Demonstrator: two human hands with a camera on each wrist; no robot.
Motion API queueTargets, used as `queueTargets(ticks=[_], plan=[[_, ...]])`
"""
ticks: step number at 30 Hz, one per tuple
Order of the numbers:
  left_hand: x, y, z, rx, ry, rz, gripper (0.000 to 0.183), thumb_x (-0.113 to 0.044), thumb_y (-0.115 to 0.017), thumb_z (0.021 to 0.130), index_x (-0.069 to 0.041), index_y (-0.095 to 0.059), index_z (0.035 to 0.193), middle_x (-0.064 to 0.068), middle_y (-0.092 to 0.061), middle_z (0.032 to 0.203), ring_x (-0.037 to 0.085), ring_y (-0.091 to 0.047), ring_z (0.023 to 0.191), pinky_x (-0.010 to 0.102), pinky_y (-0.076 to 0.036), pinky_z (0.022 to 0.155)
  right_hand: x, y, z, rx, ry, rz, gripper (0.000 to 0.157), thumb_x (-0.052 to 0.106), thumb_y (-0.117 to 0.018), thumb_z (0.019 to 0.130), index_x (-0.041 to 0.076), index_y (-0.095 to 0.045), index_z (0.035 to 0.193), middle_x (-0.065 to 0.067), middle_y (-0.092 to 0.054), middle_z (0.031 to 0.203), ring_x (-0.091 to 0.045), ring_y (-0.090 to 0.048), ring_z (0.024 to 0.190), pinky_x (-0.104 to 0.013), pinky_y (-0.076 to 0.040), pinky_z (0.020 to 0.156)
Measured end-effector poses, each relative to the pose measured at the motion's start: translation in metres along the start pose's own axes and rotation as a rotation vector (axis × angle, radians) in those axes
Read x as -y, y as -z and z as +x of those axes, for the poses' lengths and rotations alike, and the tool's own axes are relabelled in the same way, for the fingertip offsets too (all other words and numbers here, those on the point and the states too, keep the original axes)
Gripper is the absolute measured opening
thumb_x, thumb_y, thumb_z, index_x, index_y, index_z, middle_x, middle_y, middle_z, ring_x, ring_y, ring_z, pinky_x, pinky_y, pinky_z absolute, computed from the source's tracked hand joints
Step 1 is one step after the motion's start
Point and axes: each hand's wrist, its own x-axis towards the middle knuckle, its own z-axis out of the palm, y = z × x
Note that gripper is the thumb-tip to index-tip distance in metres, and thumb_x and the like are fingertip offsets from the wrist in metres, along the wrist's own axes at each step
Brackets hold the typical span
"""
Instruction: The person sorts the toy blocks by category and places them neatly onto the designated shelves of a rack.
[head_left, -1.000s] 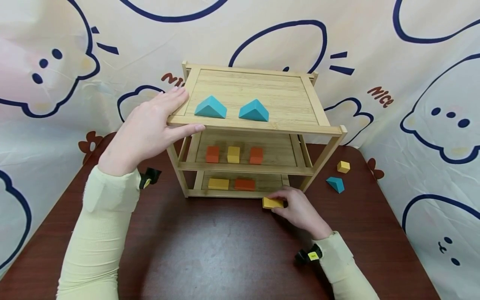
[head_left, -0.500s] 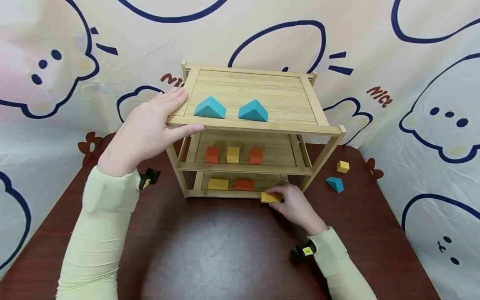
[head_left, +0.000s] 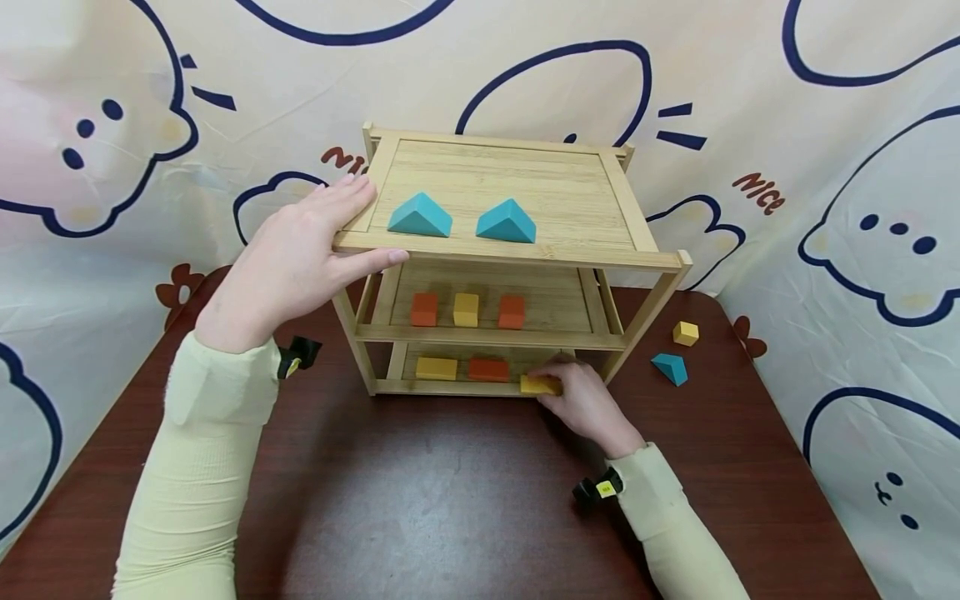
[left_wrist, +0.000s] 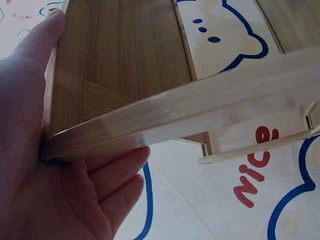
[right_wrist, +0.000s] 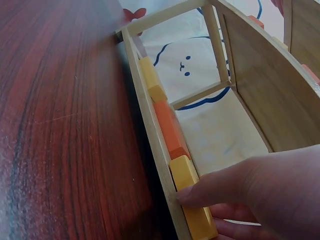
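Note:
A three-tier light wooden shelf [head_left: 517, 171] stands on the table. My left hand [head_left: 288, 258] holds its front left top corner, the thumb along the front edge and the fingers at the left side; the left wrist view shows the palm against the post [left_wrist: 175, 107]. On the bottom tier, my right hand [head_left: 588, 404] pinches a yellow block [head_left: 540, 385] at the front rail. Beside it sit an orange block [right_wrist: 170, 130] and another yellow block [right_wrist: 151, 80], in a row. The right thumb lies on the held block; the other fingers are partly hidden behind it.
Two blue triangular blocks [head_left: 422, 215] stand on the top tier. On the middle tier are two orange blocks [head_left: 424, 309] with a yellow one [head_left: 466, 309] between them. Right of the shelf lie a yellow cube [head_left: 686, 333] and a blue triangular block [head_left: 670, 368].
My right hand has moved the yellow block forward and slightly left, from in front of the bottom tier to its front rail, beside the orange block. The left hand has kept its place.

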Motion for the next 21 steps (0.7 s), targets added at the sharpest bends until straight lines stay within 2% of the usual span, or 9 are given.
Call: queueTargets(ticks=[8, 15, 21], plan=[[0.000, 0.000, 0.000, 0.002, 0.006, 0.002, 0.090, -0.063, -0.064, 0.093, -0.008, -0.036, 0.158, 0.006, -0.026, 0.164, 0.028, -0.025, 0.151, 0.047, -0.020, 0.121, 0.002, 0.001, 0.001, 0.000, -0.010, -0.007, 0.033, 0.005, -0.077, 0.088, 0.008, -0.075, 0.121, -0.011, -0.070, 0.118, -0.029, -0.065, 0.106, -0.045, -0.053, 0.086], [0.000, 0.000, 0.000, -0.004, 0.000, 0.000, 0.089, -0.062, -0.065, 0.093, -0.008, -0.036, 0.158, 0.006, -0.026, 0.164, 0.027, -0.025, 0.151, 0.046, -0.020, 0.121, 0.014, 0.010, -0.009, -0.006, 0.012, -0.021, 0.036, 0.007, -0.078, 0.087, 0.009, -0.074, 0.122, -0.008, -0.070, 0.120, -0.027, -0.064, 0.108, -0.046, -0.053, 0.087], [0.000, 0.000, 0.000, -0.006, -0.004, -0.004, 0.089, -0.062, -0.065, 0.093, -0.008, -0.036, 0.158, 0.005, -0.025, 0.164, 0.027, -0.025, 0.151, 0.046, -0.021, 0.120, 0.021, 0.012, -0.020, 0.058, 0.031, 0.035, 0.036, 0.009, -0.080, 0.087, 0.009, -0.074, 0.123, -0.005, -0.069, 0.121, -0.026, -0.063, 0.115, -0.045, -0.053, 0.092]])
